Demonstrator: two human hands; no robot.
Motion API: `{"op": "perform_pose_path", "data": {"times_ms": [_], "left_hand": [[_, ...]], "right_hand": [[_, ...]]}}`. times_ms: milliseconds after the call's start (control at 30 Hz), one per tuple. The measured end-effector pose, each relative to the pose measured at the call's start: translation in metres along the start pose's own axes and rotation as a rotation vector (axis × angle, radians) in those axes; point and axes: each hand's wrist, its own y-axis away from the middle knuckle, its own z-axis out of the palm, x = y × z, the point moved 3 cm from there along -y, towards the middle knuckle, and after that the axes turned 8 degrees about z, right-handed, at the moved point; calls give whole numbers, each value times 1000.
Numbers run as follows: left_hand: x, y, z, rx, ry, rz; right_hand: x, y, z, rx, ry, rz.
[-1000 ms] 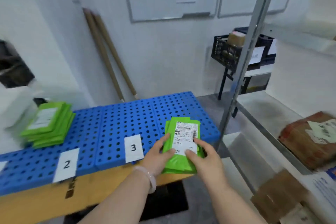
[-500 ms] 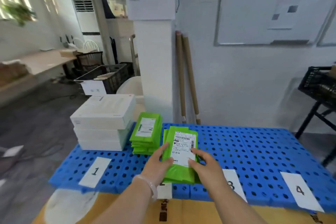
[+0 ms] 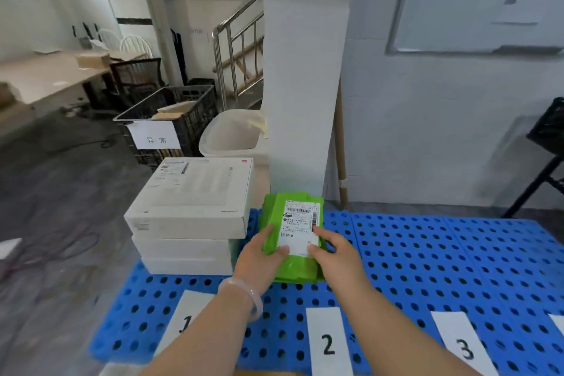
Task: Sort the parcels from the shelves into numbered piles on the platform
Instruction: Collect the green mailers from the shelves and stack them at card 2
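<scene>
Both hands hold a green parcel (image 3: 297, 229) with a white shipping label, above the blue perforated platform (image 3: 427, 259). My left hand (image 3: 259, 256) grips its left edge, thumb on the label. My right hand (image 3: 335, 253) grips its right edge. The parcel sits over the green pile (image 3: 300, 273) behind the label numbered 2 (image 3: 328, 342); I cannot tell whether it touches the pile. A stack of white boxes (image 3: 192, 207) stands behind the label numbered 1 (image 3: 186, 317). The label numbered 3 (image 3: 462, 345) lies to the right.
A white pillar (image 3: 305, 101) rises behind the platform, with a cardboard tube (image 3: 341, 146) leaning beside it. A black crate (image 3: 171, 119) with a paper sign and a white bin (image 3: 232, 134) stand on the floor to the left. A black stand (image 3: 543, 159) is at the far right.
My view has swung left, from the shelf side to the platform's left end. Both hands have carried the green parcel over to the pile at label 2 and lowered it.
</scene>
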Motion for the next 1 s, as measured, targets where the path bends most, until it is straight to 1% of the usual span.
{"op": "perform_pose_path", "data": {"times_ms": [267, 367, 433, 567, 700, 867, 1000], "left_hand": [[-15, -59, 0, 22, -145, -34], [-29, -73, 7, 3, -279, -25], [-38, -78, 13, 5, -352, -21], [-29, -72, 15, 27, -423, 3], [-28, -64, 13, 21, -431, 2], [-19, -52, 9, -6, -491, 87], [-11, -36, 8, -73, -614, 167]], "right_hand": [[-8, -61, 29, -27, 239, -58], [-2, -78, 35, -45, 378, -72], [2, -83, 38, -70, 431, -81], [3, -84, 39, -91, 462, -107], [-1, -81, 36, -90, 483, -116], [-3, -63, 28, -69, 563, -189], [6, -40, 12, -55, 665, -223]]}}
